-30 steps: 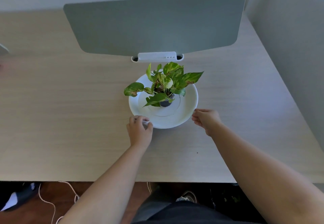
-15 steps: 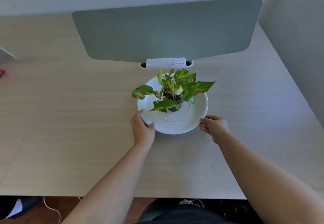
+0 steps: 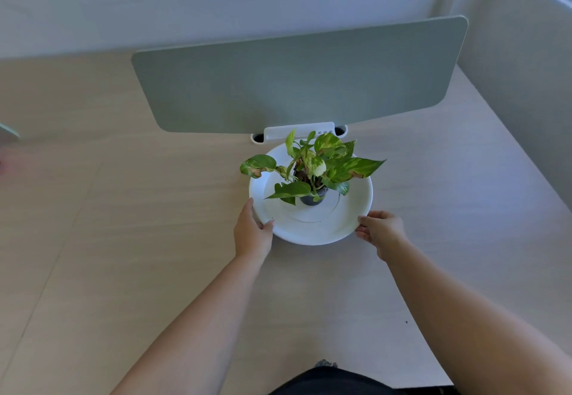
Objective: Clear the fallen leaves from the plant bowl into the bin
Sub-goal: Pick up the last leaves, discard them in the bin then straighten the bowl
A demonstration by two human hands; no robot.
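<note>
A white shallow plant bowl (image 3: pixel 312 233) stands on the wooden table, holding a small dark pot (image 3: pixel 312 199) with a green and yellow leafy plant (image 3: pixel 318 165). Some leaves have brown edges. My left hand (image 3: pixel 252 229) grips the bowl's near-left rim, thumb over the edge. My right hand (image 3: pixel 379 229) holds the near-right rim with its fingers curled on the edge. No loose leaves show on the bowl's bare part. No bin is in view.
A grey-green divider panel (image 3: pixel 297 79) stands upright just behind the bowl on a white clamp (image 3: pixel 298 131). The light wooden table (image 3: pixel 139 240) spreads to both sides. A wall (image 3: pixel 520 70) closes in on the right. A blurred object lies at the far left edge (image 3: pixel 7 131).
Both hands have gone from resting beside the bowl to holding its rim at left and right. The view has tilted so the bowl sits farther from the table's near edge.
</note>
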